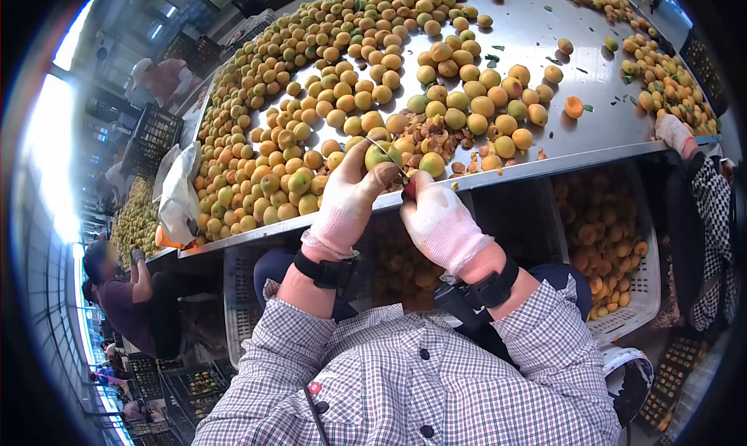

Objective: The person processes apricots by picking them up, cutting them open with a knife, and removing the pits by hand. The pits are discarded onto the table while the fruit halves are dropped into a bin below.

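Observation:
My left hand (pixel 348 205), in a pale stained glove, is closed around a greenish-yellow apricot (pixel 379 155) at the near edge of the metal table (pixel 513 163). In my gloved right hand (pixel 441 222) is a small knife (pixel 406 187) with a red handle. Its thin blade lies across the apricot; how deep it cuts, I cannot tell. Just beyond both hands is a heap of brown pits (pixel 443 137) and bits of flesh. Whole apricots (pixel 342 96) in yellow, orange and green cover much of the tabletop around them.
Below the table, a white crate (pixel 650 279) holds apricot halves, right of my knees. A co-worker's gloved hand (pixel 675 133) touches the table's right end. White plastic bags (pixel 179 193) hang at the left corner. Another person (pixel 124 294) sits farther left, near black crates (pixel 152 139).

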Demonstrator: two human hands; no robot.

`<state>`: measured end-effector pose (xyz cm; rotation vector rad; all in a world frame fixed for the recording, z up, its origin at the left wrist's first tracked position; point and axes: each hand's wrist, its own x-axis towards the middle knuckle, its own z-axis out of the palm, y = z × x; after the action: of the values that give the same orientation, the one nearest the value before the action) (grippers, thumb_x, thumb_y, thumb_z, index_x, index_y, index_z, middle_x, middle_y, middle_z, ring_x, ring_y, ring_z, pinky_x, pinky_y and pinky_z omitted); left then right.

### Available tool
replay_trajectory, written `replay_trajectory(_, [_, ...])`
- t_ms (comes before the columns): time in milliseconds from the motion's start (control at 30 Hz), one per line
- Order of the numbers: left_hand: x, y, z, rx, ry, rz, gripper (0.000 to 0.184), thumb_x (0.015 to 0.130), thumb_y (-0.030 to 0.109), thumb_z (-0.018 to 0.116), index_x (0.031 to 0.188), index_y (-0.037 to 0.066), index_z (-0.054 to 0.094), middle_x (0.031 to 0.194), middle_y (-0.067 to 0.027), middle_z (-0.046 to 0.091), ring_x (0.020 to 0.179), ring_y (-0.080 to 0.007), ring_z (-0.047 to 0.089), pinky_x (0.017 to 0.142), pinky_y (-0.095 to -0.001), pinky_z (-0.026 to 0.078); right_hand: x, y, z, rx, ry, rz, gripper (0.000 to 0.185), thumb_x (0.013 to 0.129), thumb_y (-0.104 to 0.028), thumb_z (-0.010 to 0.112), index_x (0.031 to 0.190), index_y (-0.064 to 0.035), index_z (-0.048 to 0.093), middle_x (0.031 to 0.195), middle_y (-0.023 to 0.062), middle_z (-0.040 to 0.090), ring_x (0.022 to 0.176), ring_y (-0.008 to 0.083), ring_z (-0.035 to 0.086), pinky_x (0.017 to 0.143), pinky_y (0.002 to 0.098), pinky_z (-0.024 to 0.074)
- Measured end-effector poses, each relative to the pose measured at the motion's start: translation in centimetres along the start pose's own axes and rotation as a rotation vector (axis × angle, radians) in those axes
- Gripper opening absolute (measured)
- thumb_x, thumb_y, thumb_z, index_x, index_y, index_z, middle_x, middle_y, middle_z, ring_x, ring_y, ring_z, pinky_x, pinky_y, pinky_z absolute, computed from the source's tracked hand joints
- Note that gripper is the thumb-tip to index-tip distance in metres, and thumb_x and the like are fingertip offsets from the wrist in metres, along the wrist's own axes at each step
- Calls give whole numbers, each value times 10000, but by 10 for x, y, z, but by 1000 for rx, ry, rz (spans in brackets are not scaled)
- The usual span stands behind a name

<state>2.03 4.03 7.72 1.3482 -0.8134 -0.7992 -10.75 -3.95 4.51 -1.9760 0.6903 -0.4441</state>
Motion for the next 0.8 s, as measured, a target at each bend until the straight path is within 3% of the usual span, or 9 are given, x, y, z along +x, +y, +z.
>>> replay_trajectory(167, [-1, -26, -1, 348, 70, 100, 524, 992, 436, 588, 1190, -48, 559, 1035, -91, 637, 933, -159, 619, 864, -299, 501, -4, -6, 6, -36, 6, 57, 229, 902, -141, 558, 1052, 27, 520, 860, 295, 643, 895, 478, 622, 777, 541, 492])
replay_trajectory(200, [1, -31, 9, -378, 164, -115, 532, 1000, 462, 561, 1171, -42, 567, 1038, -105, 631, 934, -167, 622, 871, -296, 500, -4, -8, 6, -70, 13, 66, 222, 902, -138, 556, 1047, 27, 525, 858, 292, 643, 898, 477, 622, 778, 537, 493])
replay_trajectory(233, [1, -28, 8, -381, 168, -116, 532, 1000, 462, 561, 1171, -42, 567, 1038, -105, 631, 934, -167, 622, 871, -296, 500, -4, -7, 6, -72, 9, 66, 222, 902, -138, 556, 1047, 27, 525, 858, 292, 643, 898, 477, 622, 778, 537, 493])
replay_trajectory(500, [0, -19, 0, -17, 17, 4, 579, 988, 492, 563, 1217, -40, 556, 1120, -109, 623, 1016, -177, 608, 919, -319, 507, -1, -5, -4, -85, 11, 6, 249, 896, -153, 558, 1070, 20, 518, 855, 291, 645, 879, 467, 635, 777, 529, 509])
replay_trajectory(567, [-3, -22, 0, 294, 17, 163, 611, 982, 534, 549, 1195, -38, 561, 1088, -103, 626, 1016, -168, 605, 908, -306, 505, -2, -5, -3, -106, 10, 7, 249, 894, -155, 560, 1068, 18, 520, 848, 285, 650, 871, 466, 639, 770, 528, 512])
replay_trajectory(600, [0, -26, 8, -323, 100, -99, 615, 993, 555, 509, 1165, -32, 572, 1021, -99, 627, 989, -173, 613, 874, -314, 510, -1, -5, -2, -126, 10, 5, 248, 892, -156, 563, 1066, 16, 522, 841, 278, 654, 862, 465, 642, 763, 527, 516])
replay_trajectory(733, [3, -23, 6, -516, 154, -156, 549, 1022, 510, 475, 1133, -15, 584, 980, -104, 641, 927, -210, 641, 826, -338, 520, -2, -8, -2, -159, -27, 2, 243, 894, -159, 561, 1063, 12, 525, 827, 270, 659, 844, 462, 648, 751, 527, 520])
replay_trajectory(767, [4, -25, 1, -515, 153, -157, 549, 1022, 510, 475, 1133, -15, 584, 980, -104, 641, 927, -210, 641, 826, -338, 520, -2, -8, -5, -152, -6, -17, 239, 896, -159, 556, 1061, 11, 525, 822, 272, 657, 840, 461, 649, 750, 526, 520])
replay_trajectory(800, [5, -28, -6, -65, 74, -55, 522, 1020, 494, 490, 1143, -5, 584, 988, -102, 643, 955, -217, 638, 838, -340, 519, -2, -8, -7, -145, 16, -35, 236, 899, -160, 552, 1060, 10, 525, 818, 274, 655, 836, 459, 650, 748, 525, 520])
